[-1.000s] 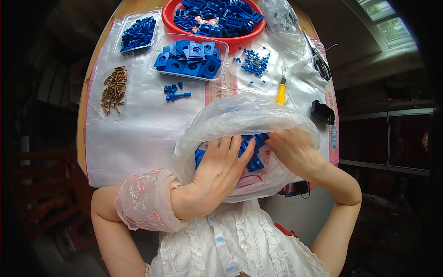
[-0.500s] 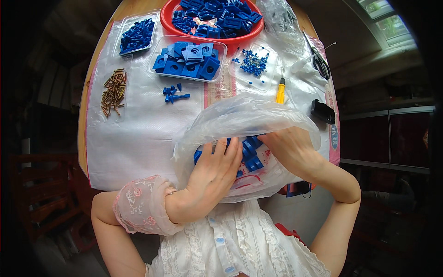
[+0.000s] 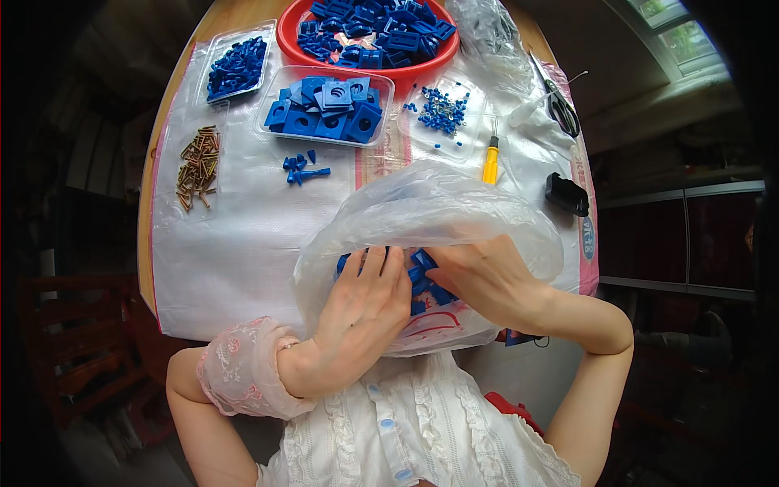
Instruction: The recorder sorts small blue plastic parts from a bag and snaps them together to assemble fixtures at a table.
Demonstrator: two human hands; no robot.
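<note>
A translucent white plastic bag (image 3: 389, 213) stands with its mouth toward me, blue plastic parts (image 3: 420, 280) lying inside. My left hand (image 3: 365, 296) reaches into the mouth, fingers stretched over the parts on the left side; the bag's rim hides its fingertips. From the right, my right hand (image 3: 491, 280) is also in the bag. Its fingers are bent and closed at a blue part in the middle, the grip partly hidden.
Beyond the bag are a red basin (image 3: 284, 40) of blue parts, a clear tray of square blue plates (image 3: 331, 126), blue pegs (image 3: 237, 66), brass-coloured screws (image 3: 199, 166) and small blue-tipped pieces (image 3: 444, 112). A yellow screwdriver (image 3: 490, 164), scissors (image 3: 560, 105) and black case (image 3: 566, 195) lie right.
My right hand has moved left, deeper over the parts. My left hand has shifted slightly left, and the blue parts between the hands lie differently. The bag's mouth has sagged a little leftward.
</note>
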